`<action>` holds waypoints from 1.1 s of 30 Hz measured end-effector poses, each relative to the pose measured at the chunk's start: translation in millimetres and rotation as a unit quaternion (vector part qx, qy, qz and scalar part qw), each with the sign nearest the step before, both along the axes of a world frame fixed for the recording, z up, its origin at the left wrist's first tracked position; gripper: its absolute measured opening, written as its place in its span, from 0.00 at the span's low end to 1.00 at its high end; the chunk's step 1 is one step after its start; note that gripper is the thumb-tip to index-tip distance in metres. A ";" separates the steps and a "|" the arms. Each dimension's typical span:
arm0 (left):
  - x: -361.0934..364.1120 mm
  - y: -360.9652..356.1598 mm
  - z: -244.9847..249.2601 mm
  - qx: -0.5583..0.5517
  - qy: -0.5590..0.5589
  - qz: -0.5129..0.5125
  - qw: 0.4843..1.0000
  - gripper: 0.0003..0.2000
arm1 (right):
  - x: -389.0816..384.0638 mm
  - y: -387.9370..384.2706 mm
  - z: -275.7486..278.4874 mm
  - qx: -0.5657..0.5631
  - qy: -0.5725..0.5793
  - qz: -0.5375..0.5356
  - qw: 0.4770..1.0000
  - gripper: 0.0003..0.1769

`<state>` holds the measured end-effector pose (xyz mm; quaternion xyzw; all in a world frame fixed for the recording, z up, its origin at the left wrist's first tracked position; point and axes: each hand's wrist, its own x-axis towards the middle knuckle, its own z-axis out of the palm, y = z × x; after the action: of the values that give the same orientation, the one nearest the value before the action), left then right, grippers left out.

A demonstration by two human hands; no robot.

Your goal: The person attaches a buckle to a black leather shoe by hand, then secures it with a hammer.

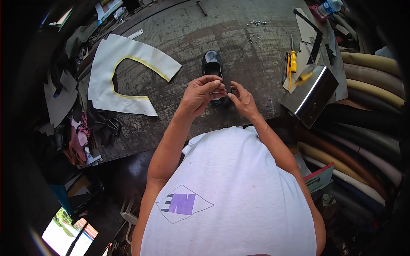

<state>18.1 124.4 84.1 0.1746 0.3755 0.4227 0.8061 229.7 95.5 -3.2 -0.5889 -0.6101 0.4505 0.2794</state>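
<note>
A shiny black shoe (211,57) lies on the dark worn table (171,36), toe pointing away from me. Over its rear part is my left hand (203,94), thumb and fingertips pinched together; whatever they hold is too small to make out. My right hand (242,100) is just to the right of it, with thumb and index finger close together around something small and dark that I cannot make out. The hands nearly touch and hide much of the shoe's heel end.
At left lies a white curved piece (100,79) with a yellow inner edge, near scissors (113,124). Small metal bits (257,23) lie at the back. On the right are a yellow screwdriver (293,62), a metal box (314,91), a bottle (329,7) and material rolls (371,63).
</note>
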 end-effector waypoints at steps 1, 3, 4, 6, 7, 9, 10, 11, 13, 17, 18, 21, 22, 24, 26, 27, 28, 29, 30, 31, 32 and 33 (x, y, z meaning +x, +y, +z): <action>-0.8 -3.1 -0.3 -0.003 -0.010 0.002 1.000 0.08 | -0.6 -2.3 -11.9 -0.003 -0.007 0.022 1.000 0.20; 0.5 -8.7 0.9 -0.013 -0.048 0.004 0.999 0.09 | 1.3 -1.7 -19.9 -0.008 0.003 0.010 1.000 0.19; 1.0 -11.1 2.3 -0.018 -0.067 0.005 0.998 0.09 | 2.7 -0.7 -5.8 -0.054 0.037 -0.004 0.998 0.18; 3.1 -15.2 8.3 -0.015 -0.092 0.001 0.996 0.09 | 8.0 -1.7 23.0 -0.089 0.086 -0.024 0.992 0.18; 4.0 -16.3 11.6 -0.014 -0.105 0.000 0.994 0.10 | 12.1 -4.2 37.9 -0.078 0.103 -0.030 0.991 0.17; 4.2 -18.5 16.4 -0.008 -0.126 -0.006 0.992 0.10 | 17.2 -8.8 74.5 -0.039 0.098 -0.020 0.994 0.17; 4.4 -19.4 17.8 -0.005 -0.136 -0.009 0.991 0.10 | 19.6 -9.1 97.2 -0.009 0.077 -0.004 0.997 0.17; 4.8 -20.2 19.6 -0.001 -0.145 -0.012 0.989 0.11 | 21.5 -9.1 116.1 0.022 0.056 0.012 0.998 0.18; 5.9 -21.5 25.9 0.001 -0.152 -0.015 0.988 0.11 | 23.2 -8.7 142.2 0.060 0.043 0.043 0.996 0.18; 8.1 -22.4 30.5 0.013 -0.145 -0.026 0.989 0.12 | 17.2 -8.8 165.2 0.061 0.106 0.058 0.991 0.20; 8.7 -22.6 31.2 0.016 -0.141 -0.027 0.990 0.12 | 17.6 -9.1 164.7 0.053 0.119 0.063 0.989 0.20; 9.7 -23.6 34.6 0.025 -0.124 -0.029 0.992 0.12 | 17.7 -9.3 163.3 0.025 0.160 0.069 0.984 0.21; 10.3 -23.7 37.6 0.030 -0.118 -0.031 0.992 0.12 | 17.2 -9.6 163.7 0.014 0.174 0.062 0.983 0.21; 11.3 -23.6 43.7 0.042 -0.092 -0.037 0.994 0.11 | 16.7 -9.9 163.9 -0.015 0.208 0.049 0.977 0.21; 12.8 -24.3 49.9 0.055 -0.055 -0.042 0.996 0.10 | 17.2 -10.9 163.5 -0.051 0.249 0.036 0.967 0.21; 14.6 -24.9 52.1 0.066 -0.044 -0.040 0.996 0.10 | 18.1 -11.3 162.9 -0.058 0.258 0.035 0.964 0.21; 17.1 -25.6 54.1 0.077 -0.033 -0.037 0.996 0.09 | 19.2 -11.8 162.0 -0.065 0.267 0.034 0.961 0.21; 19.3 -25.9 56.0 0.087 -0.021 -0.035 0.995 0.09 | 19.9 -12.2 160.9 -0.072 0.276 0.033 0.958 0.21; 20.9 -25.5 58.2 0.091 -0.008 -0.038 0.995 0.09 | 20.1 -12.8 159.7 -0.075 0.277 0.029 0.958 0.21; 22.5 -25.0 60.3 0.094 0.005 -0.042 0.995 0.10 | 20.5 -13.6 158.3 -0.078 0.278 0.026 0.957 0.22; 24.1 -25.0 61.3 0.097 0.018 -0.045 0.994 0.10 | 20.9 -14.2 157.3 -0.082 0.279 0.022 0.957 0.22; 25.9 -25.1 61.2 0.098 0.027 -0.043 0.994 0.10 | 21.0 -14.3 156.7 -0.084 0.292 0.016 0.952 0.22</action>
<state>44.0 99.3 145.3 0.2798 0.3462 0.4175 0.7922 250.7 81.1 153.5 -0.4429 -0.4709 0.6571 0.3877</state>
